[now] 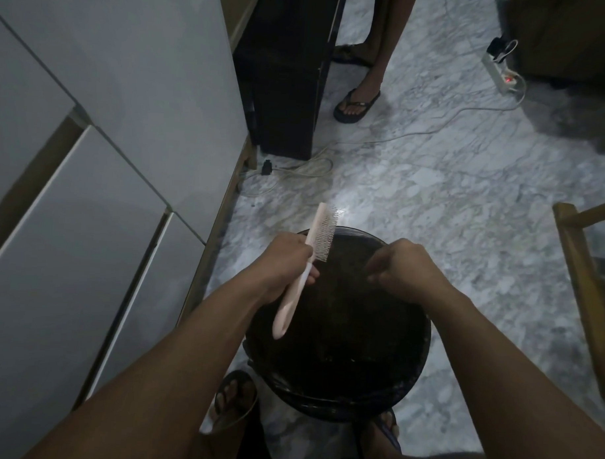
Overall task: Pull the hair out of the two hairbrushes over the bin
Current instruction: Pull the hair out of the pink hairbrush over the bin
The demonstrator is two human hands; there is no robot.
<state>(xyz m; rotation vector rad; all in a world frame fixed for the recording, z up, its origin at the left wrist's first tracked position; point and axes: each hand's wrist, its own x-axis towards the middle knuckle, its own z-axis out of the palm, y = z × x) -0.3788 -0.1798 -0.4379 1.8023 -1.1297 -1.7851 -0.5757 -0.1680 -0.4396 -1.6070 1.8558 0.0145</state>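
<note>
Our left hand [286,259] grips the pink hairbrush [306,267] over the bin [416,367], long axis running away from us, bristles facing right. Our right hand [402,267] hovers just beside them, fingers curled; whether they pinch hair we cannot tell.

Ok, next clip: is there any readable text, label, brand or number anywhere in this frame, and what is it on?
No text can be read in this frame.
The pink hairbrush held in the left hand: no visible lettering.
The black bin: no label seen; too dark to tell.
The power strip on the floor: a red light shows; any markings are too small to read.
The sandal strap: a small mark, too blurred to read.
</note>
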